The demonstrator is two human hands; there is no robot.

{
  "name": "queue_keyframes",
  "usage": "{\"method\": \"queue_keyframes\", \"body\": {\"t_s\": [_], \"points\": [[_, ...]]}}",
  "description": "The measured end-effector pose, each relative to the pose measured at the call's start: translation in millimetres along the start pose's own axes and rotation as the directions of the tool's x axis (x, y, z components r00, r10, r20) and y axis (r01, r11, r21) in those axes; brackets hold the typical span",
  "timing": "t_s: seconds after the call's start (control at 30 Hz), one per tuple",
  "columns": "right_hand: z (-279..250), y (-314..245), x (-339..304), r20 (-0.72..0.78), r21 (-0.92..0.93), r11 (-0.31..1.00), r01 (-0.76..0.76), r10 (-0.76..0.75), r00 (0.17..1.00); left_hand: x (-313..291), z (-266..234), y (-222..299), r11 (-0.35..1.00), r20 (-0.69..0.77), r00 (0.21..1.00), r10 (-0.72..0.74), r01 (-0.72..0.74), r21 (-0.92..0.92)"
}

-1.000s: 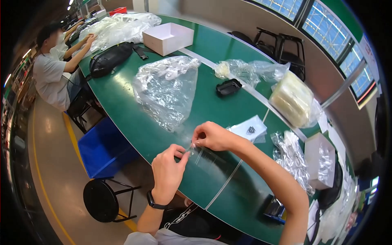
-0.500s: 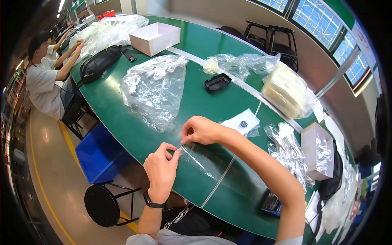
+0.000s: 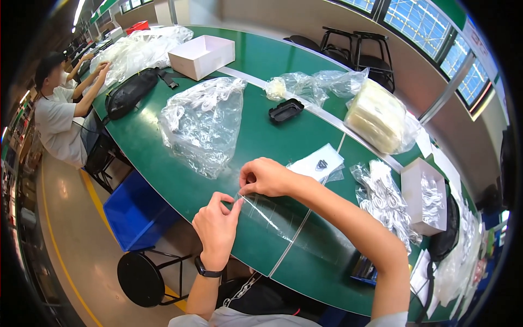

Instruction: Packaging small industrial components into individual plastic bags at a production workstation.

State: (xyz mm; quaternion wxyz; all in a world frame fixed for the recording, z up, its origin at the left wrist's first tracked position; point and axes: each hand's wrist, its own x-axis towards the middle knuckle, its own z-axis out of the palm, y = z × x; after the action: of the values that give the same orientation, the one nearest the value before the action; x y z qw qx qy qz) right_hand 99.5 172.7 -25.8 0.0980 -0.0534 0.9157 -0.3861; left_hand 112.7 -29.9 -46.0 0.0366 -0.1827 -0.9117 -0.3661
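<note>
A flat, clear plastic bag (image 3: 267, 220) lies slanting over the green table, with a bright glare line along it. At its far left corner my left hand (image 3: 217, 226), wearing a black wristband, pinches the edge between thumb and fingertips. My right hand (image 3: 264, 177) grips the same corner from beyond, its thumb and forefinger pressed together and the other fingers curled. The two sets of fingertips nearly touch. Just past my right wrist is a small stack of white sheets in clear sleeves (image 3: 318, 163), bearing a dark mark.
Around the green table (image 3: 261, 141) are a big clear bag of white cables (image 3: 204, 125), a black tray (image 3: 286, 110), a white box (image 3: 201, 57), bundled white cables (image 3: 384, 196) and an open box of cables (image 3: 425, 196). A blue bin (image 3: 139, 210) and stool (image 3: 140, 278) stand left. A co-worker (image 3: 60, 120) sits far left.
The whole view has shifted slightly. Both hands keep their pinch on the bag's corner; my right fingers have moved very little.
</note>
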Motion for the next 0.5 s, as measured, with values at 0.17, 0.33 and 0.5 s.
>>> {"method": "queue_keyframes", "body": {"t_s": [0.17,0.33,0.5], "points": [[0,-3,-5,-0.032,-0.087,0.996,0.006,-0.009,0.999,1,3,1,0.998,-0.04,0.998,0.054,-0.052,0.046],[2,11,-12,-0.165,-0.185,0.98,0.08,-0.111,0.98,-1,0,-4,0.991,-0.033,0.995,0.097,-0.094,0.09],[-3,20,-17,-0.137,-0.298,0.94,0.169,-0.217,0.966,-1,-6,-7,0.975,-0.109,0.97,0.216,-0.207,0.085]]}}
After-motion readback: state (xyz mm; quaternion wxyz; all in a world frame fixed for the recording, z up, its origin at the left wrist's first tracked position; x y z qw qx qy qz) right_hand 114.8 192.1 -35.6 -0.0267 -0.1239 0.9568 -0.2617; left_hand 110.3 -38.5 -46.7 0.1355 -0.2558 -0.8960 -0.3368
